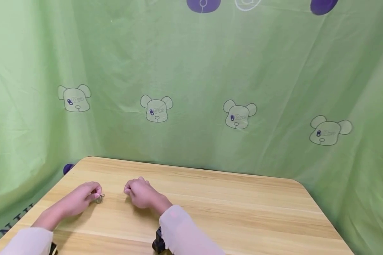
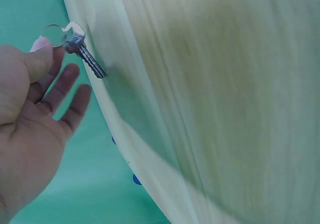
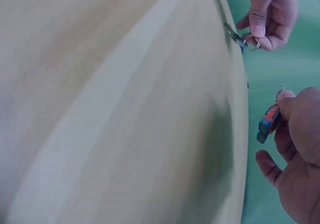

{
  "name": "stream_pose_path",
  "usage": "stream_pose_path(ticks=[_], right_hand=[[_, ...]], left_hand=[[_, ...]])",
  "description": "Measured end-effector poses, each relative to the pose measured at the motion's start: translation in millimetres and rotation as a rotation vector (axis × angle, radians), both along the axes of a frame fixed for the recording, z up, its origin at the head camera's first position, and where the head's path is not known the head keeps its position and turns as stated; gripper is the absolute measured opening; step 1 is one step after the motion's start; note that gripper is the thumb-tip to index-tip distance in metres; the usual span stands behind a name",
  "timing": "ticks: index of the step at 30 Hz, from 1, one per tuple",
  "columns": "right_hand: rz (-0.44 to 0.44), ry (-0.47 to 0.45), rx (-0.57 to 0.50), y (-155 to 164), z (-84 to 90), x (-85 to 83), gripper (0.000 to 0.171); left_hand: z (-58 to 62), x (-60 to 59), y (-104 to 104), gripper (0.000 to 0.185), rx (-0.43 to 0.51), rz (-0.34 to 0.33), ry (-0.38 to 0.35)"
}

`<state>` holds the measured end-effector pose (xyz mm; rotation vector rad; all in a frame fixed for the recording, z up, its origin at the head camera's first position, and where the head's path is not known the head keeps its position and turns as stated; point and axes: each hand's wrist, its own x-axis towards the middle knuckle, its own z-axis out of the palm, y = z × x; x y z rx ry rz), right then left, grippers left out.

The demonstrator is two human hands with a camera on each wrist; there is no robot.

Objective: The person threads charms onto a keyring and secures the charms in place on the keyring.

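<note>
Silver key (image 2: 89,58), orange-blue charm (image 3: 268,123)

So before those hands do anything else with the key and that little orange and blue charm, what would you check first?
1. Left hand has the key ring: ok, thumb and finger pinch the ring.
2. Key hangs free from the ring: ok, its blade lies against the wooden table.
3. Right hand has the orange and blue charm: ok, pinched at its top.
4. Charm joined to the key ring: not ok, they sit apart.
5. Ring open to take the charm: cannot tell.
</note>
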<state>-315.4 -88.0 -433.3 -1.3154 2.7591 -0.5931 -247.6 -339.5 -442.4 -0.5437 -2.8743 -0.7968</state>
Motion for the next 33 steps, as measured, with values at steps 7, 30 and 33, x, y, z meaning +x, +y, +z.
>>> stream_pose_path(ticks=[7,30,33], right_hand=[[0.021,0.032,-0.055,15,8.6,-4.3,0.016],[0.079,0.204,-0.077,52,45.8,-1.9,0.019],[0.089,0.239,-0.076,55,49.8,-1.1,0.019]], left_hand=[[3.4,0.6,-3,0.018,0.049,0.039,0.15],[19.5,-6.8,17,0.031,0.026,0.142,0.671],[21.6,-8.9,24,0.031,0.031,0.122,0.688]])
